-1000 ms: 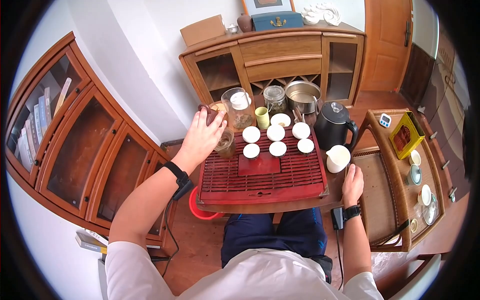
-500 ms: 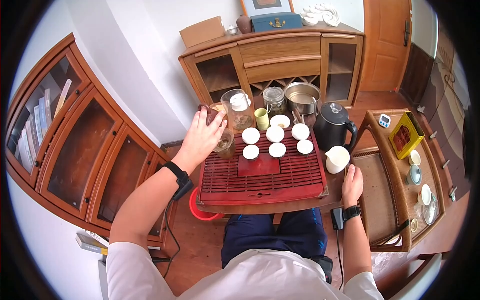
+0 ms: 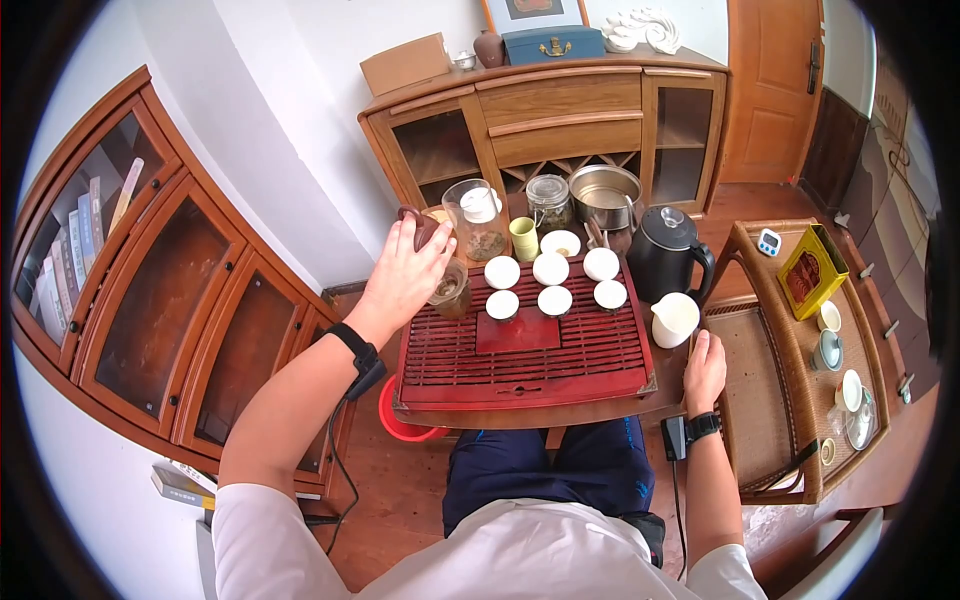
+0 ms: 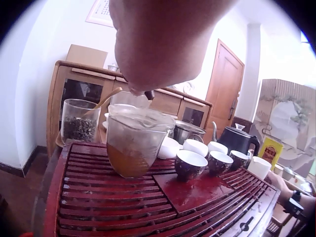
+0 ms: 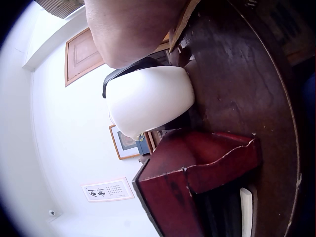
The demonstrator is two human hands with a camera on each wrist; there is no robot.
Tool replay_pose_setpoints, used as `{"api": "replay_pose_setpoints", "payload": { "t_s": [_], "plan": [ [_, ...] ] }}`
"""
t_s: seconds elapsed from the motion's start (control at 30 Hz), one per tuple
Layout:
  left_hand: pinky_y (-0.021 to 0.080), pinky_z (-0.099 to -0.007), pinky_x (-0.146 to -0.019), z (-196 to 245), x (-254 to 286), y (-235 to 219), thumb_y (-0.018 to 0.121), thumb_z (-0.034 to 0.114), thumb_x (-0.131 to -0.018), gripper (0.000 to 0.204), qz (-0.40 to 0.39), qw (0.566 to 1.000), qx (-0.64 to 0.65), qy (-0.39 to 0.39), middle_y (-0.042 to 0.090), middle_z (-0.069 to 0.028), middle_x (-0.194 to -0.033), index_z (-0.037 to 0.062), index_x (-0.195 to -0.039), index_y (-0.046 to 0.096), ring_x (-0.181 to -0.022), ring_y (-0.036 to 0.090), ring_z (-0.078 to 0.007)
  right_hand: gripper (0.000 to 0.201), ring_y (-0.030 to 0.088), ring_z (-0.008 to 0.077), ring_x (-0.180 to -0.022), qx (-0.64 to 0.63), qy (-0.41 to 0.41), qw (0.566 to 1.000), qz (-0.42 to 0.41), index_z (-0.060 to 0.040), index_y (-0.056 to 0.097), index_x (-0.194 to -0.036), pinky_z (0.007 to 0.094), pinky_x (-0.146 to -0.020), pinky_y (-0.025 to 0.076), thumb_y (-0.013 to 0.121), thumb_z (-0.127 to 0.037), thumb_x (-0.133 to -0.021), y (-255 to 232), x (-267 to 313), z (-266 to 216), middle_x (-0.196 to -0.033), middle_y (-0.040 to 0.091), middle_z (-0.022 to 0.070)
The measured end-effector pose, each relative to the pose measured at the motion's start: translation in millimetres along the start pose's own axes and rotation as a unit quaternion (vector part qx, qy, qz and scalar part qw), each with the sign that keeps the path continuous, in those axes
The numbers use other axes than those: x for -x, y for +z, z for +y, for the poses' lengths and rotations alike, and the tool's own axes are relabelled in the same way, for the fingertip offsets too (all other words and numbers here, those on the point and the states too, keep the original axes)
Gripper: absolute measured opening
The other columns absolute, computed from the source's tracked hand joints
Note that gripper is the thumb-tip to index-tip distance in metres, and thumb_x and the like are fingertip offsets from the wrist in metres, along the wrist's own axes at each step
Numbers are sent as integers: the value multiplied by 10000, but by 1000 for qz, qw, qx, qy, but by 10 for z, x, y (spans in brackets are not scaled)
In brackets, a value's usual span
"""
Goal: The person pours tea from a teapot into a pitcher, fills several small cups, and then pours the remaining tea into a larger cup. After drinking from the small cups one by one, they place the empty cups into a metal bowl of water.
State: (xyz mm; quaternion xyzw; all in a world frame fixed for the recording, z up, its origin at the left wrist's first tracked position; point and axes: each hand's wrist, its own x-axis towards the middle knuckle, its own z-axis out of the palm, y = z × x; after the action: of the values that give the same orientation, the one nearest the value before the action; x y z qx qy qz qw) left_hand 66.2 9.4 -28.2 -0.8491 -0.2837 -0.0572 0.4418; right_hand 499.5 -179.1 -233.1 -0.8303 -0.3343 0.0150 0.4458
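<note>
My left hand point(image 3: 405, 278) grips a small brown clay teapot point(image 3: 424, 230) from above, at the tea tray's back left corner. The teapot's dark spout tip point(image 4: 149, 95) shows over a glass pitcher point(image 4: 134, 150) holding amber tea, on the slatted red tea tray point(image 3: 525, 370). My hand hides much of the pot. Near the table's right edge, my right hand point(image 3: 706, 370) rests beside a white ceramic pitcher point(image 3: 676, 320), its fingers loosely bent. Several small cups point(image 3: 554, 298), white inside and dark patterned outside, stand in two rows on the tray.
Behind the tray stand a clear container of tea leaves point(image 3: 487, 238), a lidded glass jar point(image 3: 549, 200) and a steel pot point(image 3: 606, 195). A black kettle point(image 3: 664, 255) is at the back right. On the right, a wicker cart point(image 3: 745, 370) bears a yellow tin point(image 3: 813, 270).
</note>
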Motion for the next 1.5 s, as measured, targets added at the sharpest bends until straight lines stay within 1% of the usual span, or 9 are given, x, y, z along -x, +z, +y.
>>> {"api": "replay_pose_setpoints", "payload": {
  "t_s": [0.27,0.53,0.63,0.73,0.83,1.07,1.2,1.5],
  "plan": [
    [444,-558,-1151,7,-29,-25,601,168,-941,456,7,1000,-3,5,519,-89,-1535,91,-1384,677,-1378,455,-473,558,659,455,-1154,2,3,1000,-4,5,693,-1232,498,-997,505,401,-462,-1138,-22,11,-31,-1228,711,262],
    [436,-568,-1155,-49,11,28,606,176,-942,475,-29,999,-39,-3,509,-89,-1558,96,-1407,669,-1379,452,-483,564,657,459,-1156,-1,-6,1000,6,14,684,-1237,497,-996,505,399,-462,-1138,-24,17,-36,-1226,710,264],
    [437,-568,-1154,-27,31,-29,606,172,-943,473,-25,1000,-7,14,508,-86,-1561,99,-1406,672,-1377,455,-485,563,653,456,-1167,-4,4,1000,-6,15,683,-1240,494,-1003,502,402,-463,-1136,-30,15,-38,-1232,709,264],
    [440,-566,-1149,-7,7,-37,607,171,-943,473,-11,1000,0,6,508,-80,-1563,107,-1406,675,-1376,458,-482,562,654,450,-1174,-4,8,1000,-14,14,682,-1245,491,-1009,500,406,-462,-1134,-30,2,-32,-1238,707,266],
    [444,-563,-1143,-24,-27,24,606,171,-945,470,-23,999,-36,-12,503,-77,-1570,113,-1406,676,-1372,464,-478,556,656,451,-1171,-11,8,1000,-4,13,684,-1245,492,-1007,501,409,-458,-1133,-27,14,-38,-1238,706,268],
    [449,-553,-1137,-42,10,16,598,165,-952,465,-35,999,-17,4,500,-80,-1580,117,-1408,675,-1364,473,-475,551,652,456,-1177,-10,4,1000,-8,10,685,-1247,496,-1011,499,415,-457,-1132,-46,23,-70,-1245,707,262],
    [447,-550,-1140,-26,2,86,593,164,-955,462,-32,999,-20,-10,497,-80,-1581,114,-1408,672,-1370,469,-471,550,653,460,-1171,-12,-2,1000,-3,13,686,-1243,499,-1007,500,415,-453,-1132,-39,20,-49,-1242,705,268],
    [446,-557,-1138,-24,0,36,595,157,-953,457,-23,1000,-13,-8,495,-84,-1579,101,-1400,673,-1363,472,-468,569,645,466,-1179,-8,6,1000,-10,27,681,-1238,500,-1016,495,401,-458,-1136,-47,14,-62,-1247,700,278]
  ]
}}
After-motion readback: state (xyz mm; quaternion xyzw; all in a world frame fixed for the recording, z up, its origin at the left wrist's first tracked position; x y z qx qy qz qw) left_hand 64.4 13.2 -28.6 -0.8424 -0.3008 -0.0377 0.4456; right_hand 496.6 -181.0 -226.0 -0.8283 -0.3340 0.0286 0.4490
